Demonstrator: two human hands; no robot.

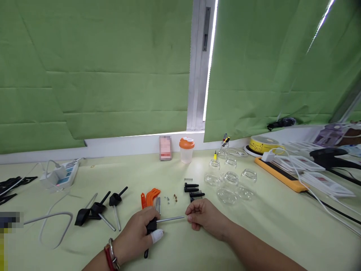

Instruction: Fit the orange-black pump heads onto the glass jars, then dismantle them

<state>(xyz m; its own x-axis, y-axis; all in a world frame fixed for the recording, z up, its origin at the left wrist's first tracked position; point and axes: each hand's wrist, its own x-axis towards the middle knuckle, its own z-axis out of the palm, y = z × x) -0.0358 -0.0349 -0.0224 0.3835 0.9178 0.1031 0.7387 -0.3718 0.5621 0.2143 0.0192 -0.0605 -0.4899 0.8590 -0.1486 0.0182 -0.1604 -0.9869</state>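
In the head view, my left hand (pixel 141 229), with a white wrap on the thumb, is closed around a black plastic piece (pixel 151 226). A thin metal rod (pixel 170 218) sticks out of it to the right. My right hand (pixel 208 219) is pinched at the rod's tip; anything between its fingertips is too small to make out. Just beyond the hands lie orange handle-like parts (pixel 152 197), metal pins (pixel 159 205), small silvery bits (pixel 168 200) and brown bits (pixel 175 198). Black parts with springs (pixel 194 190) and a loose spring (pixel 188 179) lie beyond my right hand.
Several black pieces with metal rods (pixel 115 199) lie on the left. Glass jars (pixel 231 188) stand at right, with an orange-edged device (pixel 282 176) and cables beyond. At the back are a cup with an orange lid (pixel 186 153) and, leftward, a power strip (pixel 67 175).
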